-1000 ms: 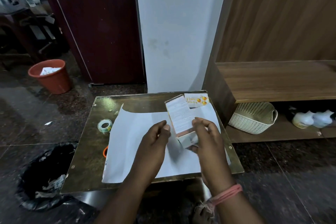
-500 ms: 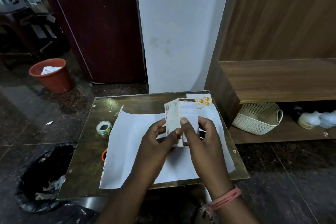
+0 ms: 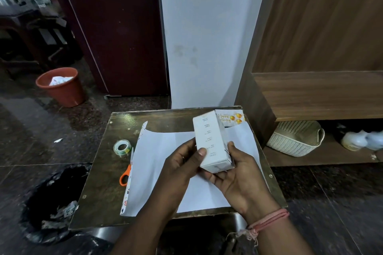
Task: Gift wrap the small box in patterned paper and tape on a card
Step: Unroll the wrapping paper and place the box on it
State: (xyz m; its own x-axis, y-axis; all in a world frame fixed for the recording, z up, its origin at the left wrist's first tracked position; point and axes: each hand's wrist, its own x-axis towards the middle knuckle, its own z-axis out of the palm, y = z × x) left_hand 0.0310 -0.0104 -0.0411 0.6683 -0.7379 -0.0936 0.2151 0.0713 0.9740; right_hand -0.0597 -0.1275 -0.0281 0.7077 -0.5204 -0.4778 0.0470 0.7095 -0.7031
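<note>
I am seeing a white box (image 3: 211, 141) with small dark print, white-backed paper (image 3: 165, 172) showing a coloured pattern along its curled left edge, a white card (image 3: 230, 118) with gold balloons, orange-handled scissors (image 3: 125, 176), a terracotta bucket (image 3: 62, 89), and a cream basket (image 3: 296, 138).

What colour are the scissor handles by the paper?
Orange. One handle loop of the scissors pokes out from under the paper at its left edge, head view.
</note>
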